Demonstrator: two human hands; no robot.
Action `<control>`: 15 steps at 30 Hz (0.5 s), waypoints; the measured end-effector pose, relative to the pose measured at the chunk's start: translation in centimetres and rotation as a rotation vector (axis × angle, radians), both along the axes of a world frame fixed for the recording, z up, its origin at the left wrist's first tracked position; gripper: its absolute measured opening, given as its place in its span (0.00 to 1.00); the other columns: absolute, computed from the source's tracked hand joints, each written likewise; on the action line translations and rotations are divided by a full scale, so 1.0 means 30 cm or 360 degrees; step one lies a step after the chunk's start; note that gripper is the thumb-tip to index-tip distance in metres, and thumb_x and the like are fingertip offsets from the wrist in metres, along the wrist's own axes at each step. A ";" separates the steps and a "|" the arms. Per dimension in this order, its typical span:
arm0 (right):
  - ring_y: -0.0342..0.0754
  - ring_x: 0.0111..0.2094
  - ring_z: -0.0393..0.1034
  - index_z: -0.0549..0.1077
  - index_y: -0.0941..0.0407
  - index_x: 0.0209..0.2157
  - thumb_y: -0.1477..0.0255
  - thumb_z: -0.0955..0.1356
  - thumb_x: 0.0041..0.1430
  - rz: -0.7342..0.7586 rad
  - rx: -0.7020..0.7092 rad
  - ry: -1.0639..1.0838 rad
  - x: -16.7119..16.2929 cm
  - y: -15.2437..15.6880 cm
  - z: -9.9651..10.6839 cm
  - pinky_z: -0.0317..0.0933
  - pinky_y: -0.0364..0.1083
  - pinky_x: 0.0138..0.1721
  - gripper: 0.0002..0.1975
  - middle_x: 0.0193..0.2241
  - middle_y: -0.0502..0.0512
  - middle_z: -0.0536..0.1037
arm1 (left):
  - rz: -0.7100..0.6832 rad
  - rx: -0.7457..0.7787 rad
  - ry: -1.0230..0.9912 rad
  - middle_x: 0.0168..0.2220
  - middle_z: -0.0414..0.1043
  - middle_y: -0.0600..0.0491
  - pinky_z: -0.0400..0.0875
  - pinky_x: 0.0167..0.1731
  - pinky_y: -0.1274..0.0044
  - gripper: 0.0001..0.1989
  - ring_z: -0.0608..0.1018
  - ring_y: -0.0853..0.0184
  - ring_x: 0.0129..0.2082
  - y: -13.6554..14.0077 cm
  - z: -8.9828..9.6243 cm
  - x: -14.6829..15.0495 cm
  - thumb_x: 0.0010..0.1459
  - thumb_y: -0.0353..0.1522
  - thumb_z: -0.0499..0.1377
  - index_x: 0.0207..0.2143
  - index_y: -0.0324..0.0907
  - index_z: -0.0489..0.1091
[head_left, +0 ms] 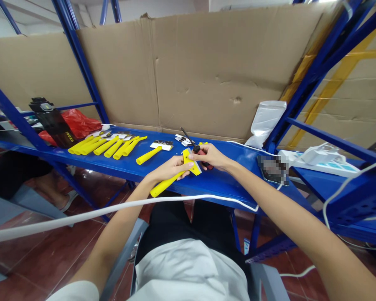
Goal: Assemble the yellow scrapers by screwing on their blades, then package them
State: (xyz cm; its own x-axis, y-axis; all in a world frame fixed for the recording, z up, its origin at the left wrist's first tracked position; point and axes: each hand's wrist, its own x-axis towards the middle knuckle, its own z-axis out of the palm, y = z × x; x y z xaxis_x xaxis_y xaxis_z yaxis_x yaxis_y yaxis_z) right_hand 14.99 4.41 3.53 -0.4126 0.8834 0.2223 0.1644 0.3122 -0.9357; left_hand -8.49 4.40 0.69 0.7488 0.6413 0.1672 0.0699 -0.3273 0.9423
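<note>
My left hand [173, 168] is closed around a yellow scraper [163, 186] near its head, the handle pointing down toward me on the left. In my right hand [215, 156] is a screwdriver [196, 149] with a red and black handle; its shaft points up and away from the scraper. The right thumb and fingertips are at the scraper's head, seemingly touching it. Just beyond my left hand, a single yellow scraper [148, 155] lies on the blue bench [125, 165]. Small black-and-white pieces [182, 139] and little yellow parts [203, 143] lie behind my hands.
Several yellow scrapers [108, 147] lie in a row on the left. A dark bottle [54, 123] and red bag [81, 122] stand beyond them. At right are a phone [272, 170] and power strip [319, 162]. A white cable [113, 210] crosses before the bench; cardboard [191, 75] backs it.
</note>
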 end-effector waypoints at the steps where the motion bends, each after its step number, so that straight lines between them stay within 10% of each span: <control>1: 0.40 0.14 0.60 0.80 0.53 0.30 0.45 0.87 0.47 -0.0014 0.0005 0.0009 -0.001 0.000 -0.001 0.59 0.42 0.13 0.29 0.17 0.38 0.59 | 0.0000 -0.0004 -0.0008 0.28 0.73 0.56 0.66 0.23 0.79 0.27 0.73 0.72 0.22 0.002 -0.002 0.000 0.73 0.55 0.65 0.47 0.38 0.76; 15: 0.40 0.13 0.62 0.79 0.55 0.28 0.49 0.87 0.45 -0.0022 0.0021 0.0012 0.000 -0.005 0.003 0.57 0.42 0.13 0.27 0.16 0.40 0.65 | -0.0017 0.0028 0.0040 0.28 0.73 0.55 0.66 0.23 0.79 0.29 0.72 0.72 0.22 -0.014 0.021 0.004 0.72 0.56 0.65 0.45 0.37 0.76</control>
State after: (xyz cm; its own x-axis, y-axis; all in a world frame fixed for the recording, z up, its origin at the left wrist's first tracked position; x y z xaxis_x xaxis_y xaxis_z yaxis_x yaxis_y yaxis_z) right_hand 15.00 4.27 3.62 -0.3987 0.8859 0.2371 0.1616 0.3224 -0.9327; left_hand -8.35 3.98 1.30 0.7598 0.6303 0.1596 0.0899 -0.3449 0.9343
